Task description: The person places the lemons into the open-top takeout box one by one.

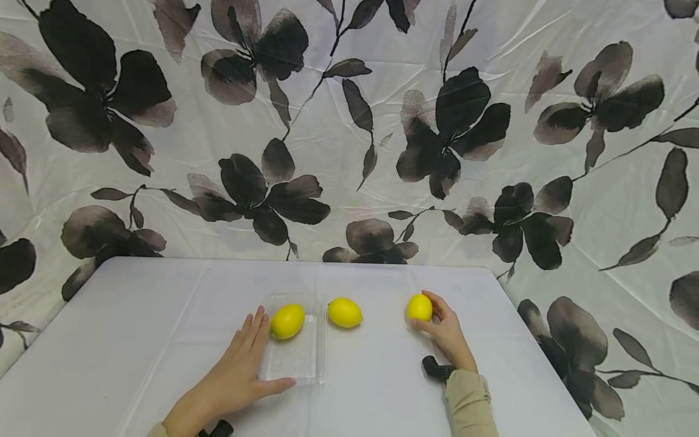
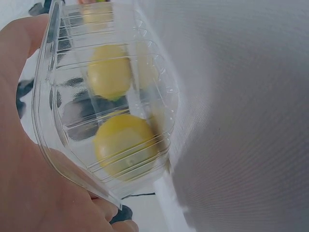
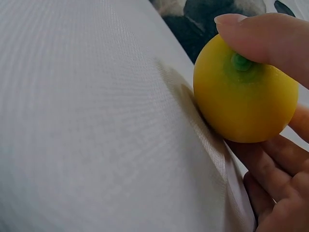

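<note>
At the right of the head view, my right hand (image 1: 449, 331) holds a yellow lemon (image 1: 420, 308) between thumb and fingers. The right wrist view shows the thumb by the green stem end of this lemon (image 3: 246, 101), low over the white cloth. My left hand (image 1: 235, 364) lies along the left side of a clear plastic container (image 1: 292, 366), fingers straight and thumb stretched by its near edge. Inside that container sits a second lemon (image 1: 287, 321). Just right of it, a third lemon (image 1: 344, 312) rests on the table. Through the container wall (image 2: 43, 121), lemons show in the left wrist view.
A white cloth covers the table (image 1: 377, 376), whose far edge meets a hanging curtain (image 1: 349, 139) with dark flowers. Black wrist devices are strapped by both hands, the right one (image 1: 437, 368) near the beige sleeve (image 1: 471, 400).
</note>
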{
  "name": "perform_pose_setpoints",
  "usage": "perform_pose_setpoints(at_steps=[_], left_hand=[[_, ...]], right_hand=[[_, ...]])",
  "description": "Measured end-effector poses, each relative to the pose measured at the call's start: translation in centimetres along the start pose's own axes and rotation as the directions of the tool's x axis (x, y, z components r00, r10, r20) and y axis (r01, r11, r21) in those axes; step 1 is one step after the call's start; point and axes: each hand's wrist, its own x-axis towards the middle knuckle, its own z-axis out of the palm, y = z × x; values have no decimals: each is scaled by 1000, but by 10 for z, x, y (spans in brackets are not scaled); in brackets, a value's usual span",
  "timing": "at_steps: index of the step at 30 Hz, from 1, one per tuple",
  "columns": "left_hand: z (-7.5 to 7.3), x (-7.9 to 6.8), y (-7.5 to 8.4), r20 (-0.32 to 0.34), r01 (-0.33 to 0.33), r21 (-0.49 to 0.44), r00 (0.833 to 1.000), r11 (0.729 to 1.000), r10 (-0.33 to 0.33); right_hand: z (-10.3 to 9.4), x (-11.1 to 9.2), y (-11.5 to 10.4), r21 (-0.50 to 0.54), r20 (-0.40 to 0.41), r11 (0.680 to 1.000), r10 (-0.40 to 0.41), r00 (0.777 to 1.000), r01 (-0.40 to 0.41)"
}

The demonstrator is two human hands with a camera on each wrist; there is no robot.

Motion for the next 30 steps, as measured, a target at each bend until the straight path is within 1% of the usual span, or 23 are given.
perform_pose_setpoints(at_steps=[8, 15, 18, 23, 26, 30], left_hand=[[0, 0, -1, -1, 0, -3, 1000, 1000, 0], [-1, 0, 0, -7, -5, 4, 1000, 1000, 5], [-1, -1, 0, 5, 2, 4, 1000, 1000, -2], [-1, -2, 1, 21, 25, 9, 999, 1000, -25], [-1, -1, 1, 12, 22, 9, 1000, 1000, -22], [-1, 0, 1, 8, 14, 2, 1000, 1000, -14]], right_hand=[[0, 1, -4, 9, 9, 1000, 2, 1000, -2], [3, 0, -6, 43, 11, 999, -23, 1000, 22], [7, -2, -7, 40, 15, 999, -36, 999, 35], [14, 0, -13, -5, 36, 998, -64, 997, 65], [20, 1, -19, -41, 50, 995, -94, 994, 96], [30, -1, -33, -71, 77, 990, -114, 991, 120]])
